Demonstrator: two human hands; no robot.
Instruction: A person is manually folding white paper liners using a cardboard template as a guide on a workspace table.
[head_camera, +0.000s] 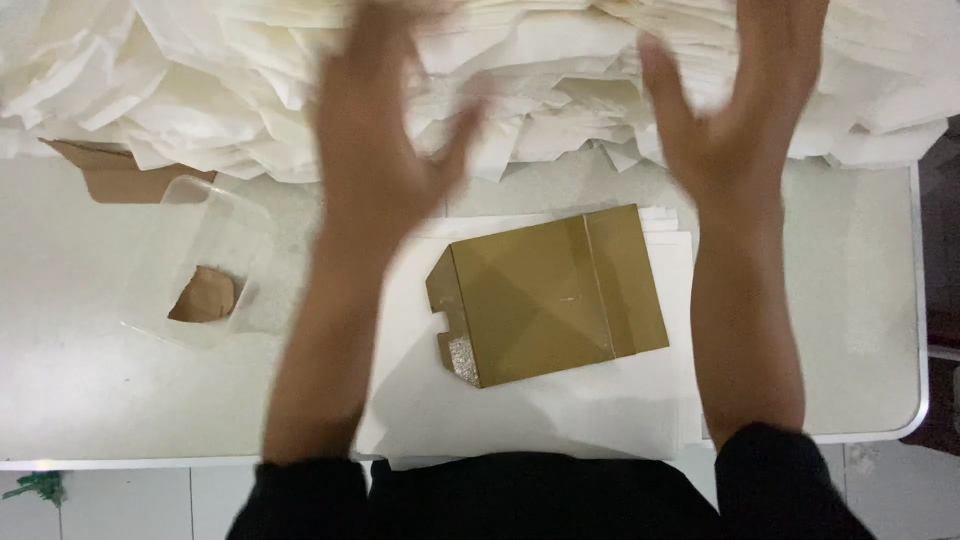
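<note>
A flat gold box (555, 295) lies on white sheets (520, 410) near the table's (880, 330) front edge, between the two forearms and touched by neither hand. Both arms reach up past it toward the paper heap (540, 90) at the back. The left hand (385, 150) is blurred, fingers spread and grasping nothing. The right hand (730, 110) is likewise splayed and empty, its fingertips cut off by the top edge. Left of the box sits a clear tray (205, 260), hard to make out, with a brown scrap (205, 297) inside.
</note>
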